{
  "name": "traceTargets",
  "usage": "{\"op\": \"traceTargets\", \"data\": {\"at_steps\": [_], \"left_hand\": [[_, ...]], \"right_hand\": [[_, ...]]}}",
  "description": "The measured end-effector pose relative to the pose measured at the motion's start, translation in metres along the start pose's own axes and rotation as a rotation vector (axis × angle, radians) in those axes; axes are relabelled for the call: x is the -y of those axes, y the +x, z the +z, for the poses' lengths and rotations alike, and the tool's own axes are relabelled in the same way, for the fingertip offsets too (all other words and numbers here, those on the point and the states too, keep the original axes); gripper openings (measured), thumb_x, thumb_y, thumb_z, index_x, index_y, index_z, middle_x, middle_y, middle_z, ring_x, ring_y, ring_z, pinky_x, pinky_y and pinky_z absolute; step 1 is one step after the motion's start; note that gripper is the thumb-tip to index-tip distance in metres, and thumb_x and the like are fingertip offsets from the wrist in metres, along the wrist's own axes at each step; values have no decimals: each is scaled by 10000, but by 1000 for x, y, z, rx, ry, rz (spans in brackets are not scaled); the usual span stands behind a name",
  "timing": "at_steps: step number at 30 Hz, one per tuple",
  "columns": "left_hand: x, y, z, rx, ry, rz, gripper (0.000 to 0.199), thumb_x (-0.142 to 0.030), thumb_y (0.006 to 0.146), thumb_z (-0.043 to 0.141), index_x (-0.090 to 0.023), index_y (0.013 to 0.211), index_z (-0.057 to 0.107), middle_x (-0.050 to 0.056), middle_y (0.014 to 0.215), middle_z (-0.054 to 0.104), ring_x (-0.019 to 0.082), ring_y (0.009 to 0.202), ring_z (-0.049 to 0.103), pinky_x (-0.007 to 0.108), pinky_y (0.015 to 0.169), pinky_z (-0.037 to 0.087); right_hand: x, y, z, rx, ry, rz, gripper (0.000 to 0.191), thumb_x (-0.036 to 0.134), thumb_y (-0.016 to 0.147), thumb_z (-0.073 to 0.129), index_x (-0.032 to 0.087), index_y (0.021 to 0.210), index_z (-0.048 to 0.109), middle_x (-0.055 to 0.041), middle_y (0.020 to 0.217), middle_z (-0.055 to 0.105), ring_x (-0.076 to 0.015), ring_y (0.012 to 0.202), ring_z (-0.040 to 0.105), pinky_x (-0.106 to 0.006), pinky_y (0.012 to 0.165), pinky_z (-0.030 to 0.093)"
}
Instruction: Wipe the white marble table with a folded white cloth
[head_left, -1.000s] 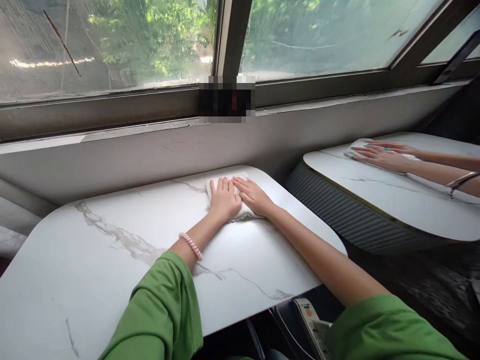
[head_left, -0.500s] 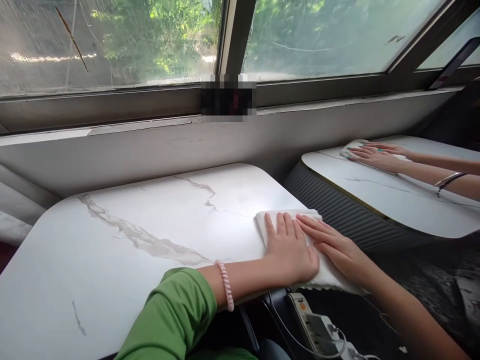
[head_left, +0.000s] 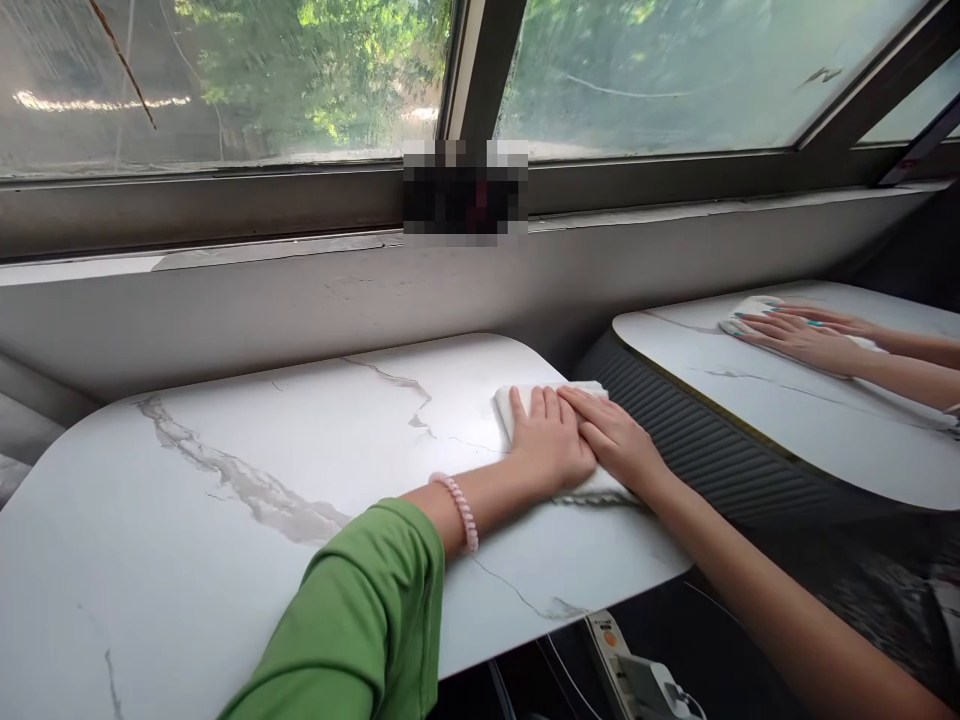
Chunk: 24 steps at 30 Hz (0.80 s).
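Note:
A folded white cloth (head_left: 606, 484) lies on the white marble-patterned tabletop (head_left: 180, 570), near its far right corner. My left hand (head_left: 551, 442) presses flat on the cloth with its fingers stretched out; a pink beaded bracelet (head_left: 459, 510) circles that wrist below a green sleeve. Beside it and partly touching it, my right hand (head_left: 621, 440) also lies flat on the cloth, fingers straight and close together. The cloth's middle is hidden beneath both palms.
At the right, another person's hands (head_left: 810, 340) rest on a white cloth (head_left: 754, 303) on a second marble-patterned tabletop (head_left: 825, 440). A ribbed grey panel (head_left: 697, 430) stands between the tables. Below the near edge is a power strip (head_left: 604, 640) with plugs and cables. Windows run along the wall.
Both my hands and the cloth have moved away from the near right edge, further up the tabletop and slightly left. In the view, the other person's hands and cloth appear further right.

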<state>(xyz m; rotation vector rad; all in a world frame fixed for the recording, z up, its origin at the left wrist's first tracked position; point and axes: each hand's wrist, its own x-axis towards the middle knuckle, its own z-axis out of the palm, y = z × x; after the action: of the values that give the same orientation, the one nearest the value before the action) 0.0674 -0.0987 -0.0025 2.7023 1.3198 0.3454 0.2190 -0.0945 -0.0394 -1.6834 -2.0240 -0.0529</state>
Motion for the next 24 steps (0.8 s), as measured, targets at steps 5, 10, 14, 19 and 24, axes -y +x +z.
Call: {"op": "traceTargets", "data": {"at_steps": [5, 10, 14, 19, 24], "left_hand": [[53, 43, -2, -71, 20, -126, 571, -301, 946, 209, -21, 1437, 290, 155, 1504, 318, 257, 1400, 235, 511, 1162, 79], [88, 68, -3, -132, 33, -257, 544, -266, 946, 213, -22, 1417, 333, 155, 1489, 345, 254, 1388, 247, 495, 1165, 70], [101, 80, -4, -158, 40, -264, 512, -254, 934, 240, -57, 1378, 400, 135, 1451, 406, 242, 1359, 289, 479, 1165, 84], [103, 86, -4, -165, 62, -259, 510, -243, 939, 223, -46, 1377, 393, 143, 1436, 417, 253, 1348, 293, 490, 1161, 88], [100, 81, -4, -156, 89, -228, 525, -257, 941, 228, -39, 1402, 357, 155, 1451, 395, 274, 1358, 274, 498, 1155, 78]], "right_hand": [[4, 86, 33, 32, 40, -57, 529, 229, 796, 327, 244, 1253, 594, -21, 1302, 601, -231, 1236, 519, -449, 1044, 405], [9, 145, 62, 67, 91, -146, 540, 209, 764, 339, 157, 1224, 617, -68, 1288, 610, -243, 1206, 538, -413, 1035, 413], [7, 162, 73, 27, 96, -122, 532, 209, 771, 342, 177, 1222, 622, -50, 1272, 622, -245, 1178, 557, -399, 1019, 427], [5, 164, 72, 8, 134, -109, 507, 235, 786, 356, 226, 1212, 630, -19, 1253, 636, -251, 1150, 574, -409, 1009, 433], [9, 157, 68, 11, 135, -120, 512, 243, 807, 338, 199, 1241, 606, -48, 1287, 611, -250, 1196, 543, -429, 1038, 399]]}}
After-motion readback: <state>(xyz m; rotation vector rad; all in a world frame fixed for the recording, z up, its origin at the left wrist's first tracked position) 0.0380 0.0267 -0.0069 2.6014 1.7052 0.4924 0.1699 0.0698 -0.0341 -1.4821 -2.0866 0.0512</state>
